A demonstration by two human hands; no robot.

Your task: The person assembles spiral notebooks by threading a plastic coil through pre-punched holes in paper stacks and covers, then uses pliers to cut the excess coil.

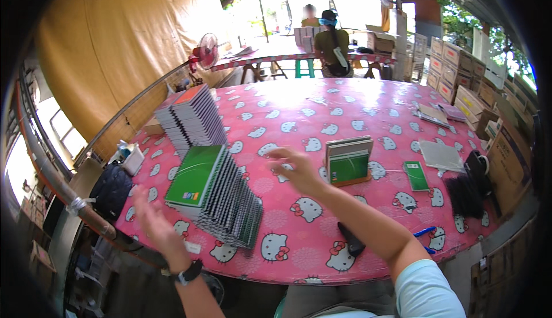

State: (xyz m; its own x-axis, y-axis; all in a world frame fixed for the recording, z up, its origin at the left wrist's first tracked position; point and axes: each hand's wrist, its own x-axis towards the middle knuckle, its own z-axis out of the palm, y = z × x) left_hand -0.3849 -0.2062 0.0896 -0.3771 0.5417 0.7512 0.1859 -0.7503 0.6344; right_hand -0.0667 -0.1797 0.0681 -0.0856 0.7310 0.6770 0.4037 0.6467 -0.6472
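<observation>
A tall stack of spiral notebooks with green covers [198, 174] stands on the left part of the table, its wire bindings showing along the right side. My left hand [156, 226], slightly blurred, is just left of this stack with the fingers stretched out and nothing in it. To the right of the stack, my right hand [296, 168] hovers over the table, empty, fingers apart. Beyond the green stack rises another notebook stack with an orange-red top [192, 108]. Several green-covered pieces [349, 167] stand upright in a brown holder, right of my right hand.
A pink patterned tablecloth [307, 209] covers the table. At right lie a green notebook [416, 175], clear plastic sheets [441, 156], black wire-like strands [464, 194] and a blue-handled tool [425, 233]. A black object [351, 240] lies under my right forearm. Two people sit farther back; cartons [457, 65] stand right.
</observation>
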